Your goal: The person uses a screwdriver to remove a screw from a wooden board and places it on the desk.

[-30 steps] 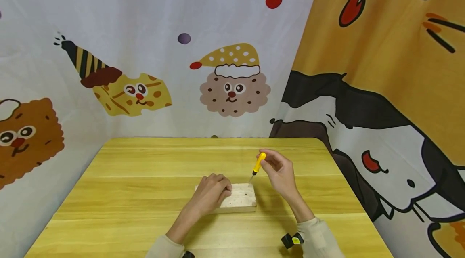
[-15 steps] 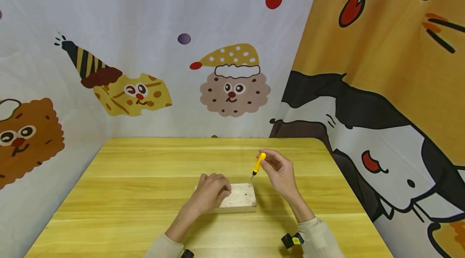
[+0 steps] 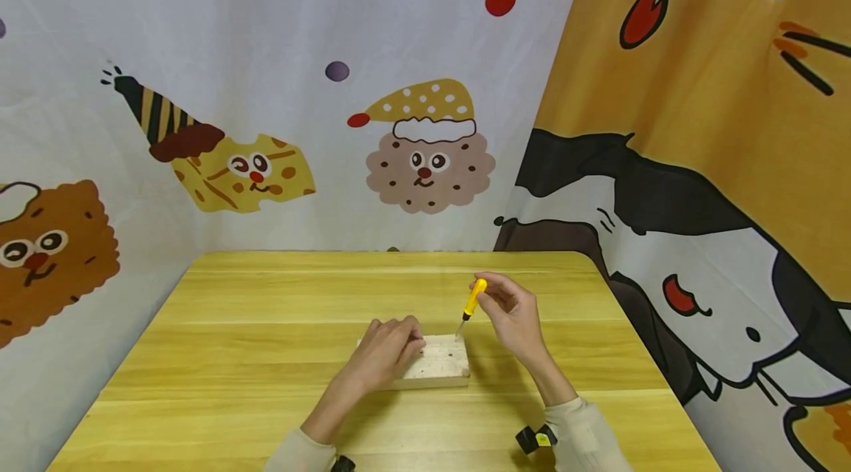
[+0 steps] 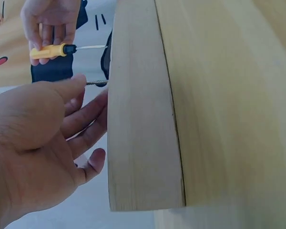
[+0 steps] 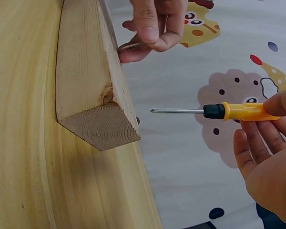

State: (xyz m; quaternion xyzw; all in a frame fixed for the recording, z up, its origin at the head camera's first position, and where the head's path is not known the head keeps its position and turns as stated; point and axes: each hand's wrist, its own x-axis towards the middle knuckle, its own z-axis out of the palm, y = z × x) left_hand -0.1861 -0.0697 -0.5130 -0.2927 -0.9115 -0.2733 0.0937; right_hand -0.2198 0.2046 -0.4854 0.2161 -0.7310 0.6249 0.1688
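Observation:
A pale wooden block (image 3: pixel 444 363) lies flat on the table, with small dark spots on its top. My left hand (image 3: pixel 388 354) is over the block's left part. Its thumb and forefinger pinch a thin screw (image 4: pixel 96 83) that stands with its end at the block's top face; the same screw (image 5: pixel 130 46) shows in the right wrist view. In my right hand (image 3: pixel 513 317) is a screwdriver (image 5: pixel 250 111) with a yellow handle and black collar, gripped by the fingertips. It points down, its bare metal tip close over the block's right end.
The wooden table (image 3: pixel 266 295) has rounded far corners. Behind it hangs a white curtain (image 3: pixel 279 29) with cartoon prints, and an orange one (image 3: pixel 725 88) is on the right. A black wrist device (image 3: pixel 528 440) sits by the right sleeve.
The left hand's fingers have shifted slightly over the block, and another dark spot shows beside them. The right hand and the screwdriver have hardly moved.

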